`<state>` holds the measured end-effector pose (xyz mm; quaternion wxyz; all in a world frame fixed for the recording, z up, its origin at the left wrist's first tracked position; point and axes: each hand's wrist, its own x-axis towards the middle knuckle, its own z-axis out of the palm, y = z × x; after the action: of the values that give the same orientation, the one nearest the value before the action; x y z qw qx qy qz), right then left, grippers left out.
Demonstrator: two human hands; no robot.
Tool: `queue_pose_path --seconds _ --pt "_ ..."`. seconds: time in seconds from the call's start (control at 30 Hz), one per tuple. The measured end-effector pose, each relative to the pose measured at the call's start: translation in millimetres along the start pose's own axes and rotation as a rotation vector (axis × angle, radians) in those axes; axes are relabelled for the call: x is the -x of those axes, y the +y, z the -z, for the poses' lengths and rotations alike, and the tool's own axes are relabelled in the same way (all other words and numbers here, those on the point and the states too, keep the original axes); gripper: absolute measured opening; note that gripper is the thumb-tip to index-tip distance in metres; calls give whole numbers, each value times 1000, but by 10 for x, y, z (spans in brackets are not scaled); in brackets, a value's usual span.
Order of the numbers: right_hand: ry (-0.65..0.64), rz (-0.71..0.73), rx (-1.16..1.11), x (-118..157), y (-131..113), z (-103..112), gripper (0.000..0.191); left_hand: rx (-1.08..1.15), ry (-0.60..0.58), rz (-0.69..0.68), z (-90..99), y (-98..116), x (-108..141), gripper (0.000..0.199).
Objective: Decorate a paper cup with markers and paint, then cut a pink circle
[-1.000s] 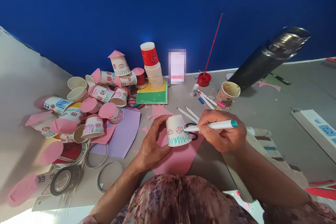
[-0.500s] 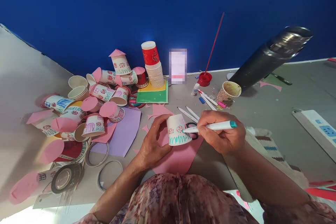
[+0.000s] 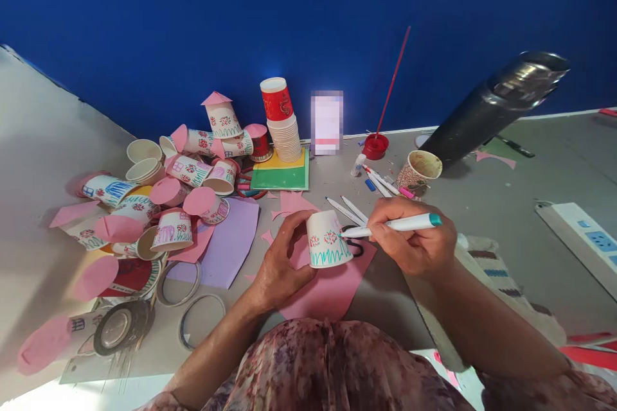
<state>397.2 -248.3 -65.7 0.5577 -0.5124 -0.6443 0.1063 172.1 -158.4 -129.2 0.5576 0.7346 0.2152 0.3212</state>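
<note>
My left hand (image 3: 284, 263) grips a white paper cup (image 3: 330, 250) from its left side, thumb low and fingers near the top. The cup is upside down, with red dotted flowers and a green zigzag line around its lower part. In my right hand (image 3: 414, 237) is a white marker (image 3: 395, 225) with a green end cap, its tip at the cup's right side. Pink paper (image 3: 332, 292) lies beneath the cup. Black scissor handles (image 3: 355, 248) show partly behind the marker.
Decorated cups (image 3: 187, 169) with pink paper tops crowd the left. A cup stack (image 3: 284, 135) stands on a green-yellow book (image 3: 282, 176). Several markers (image 3: 344, 210), a patterned cup (image 3: 418, 170), a black flask (image 3: 482, 115) and a power strip (image 3: 585, 237) are farther right.
The marker and my right hand have shifted slightly right, and the tip has moved a little up and right along the cup. My left hand still holds the cup in nearly the same place.
</note>
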Motion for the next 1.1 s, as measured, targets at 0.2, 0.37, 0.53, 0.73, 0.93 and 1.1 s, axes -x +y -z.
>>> queue_pose_path --seconds 0.2,0.37,0.53,0.73,0.93,1.1 --pt "-34 23 7 -2 11 1 15 5 4 -15 -10 2 -5 75" --pt "-23 25 8 -8 -12 1 16 -72 4 -18 11 28 -9 78" --pt "-35 53 -10 -3 -40 -23 18 -160 10 -67 23 32 -20 82" --pt "-53 96 24 -29 -42 -60 16 -146 -18 -69 23 48 -30 81" --pt "-70 104 40 -29 -40 -53 15 -138 -29 -71 23 45 -23 84" --pt "-65 80 24 -19 -31 -37 16 -136 -31 -76 21 42 -21 84"
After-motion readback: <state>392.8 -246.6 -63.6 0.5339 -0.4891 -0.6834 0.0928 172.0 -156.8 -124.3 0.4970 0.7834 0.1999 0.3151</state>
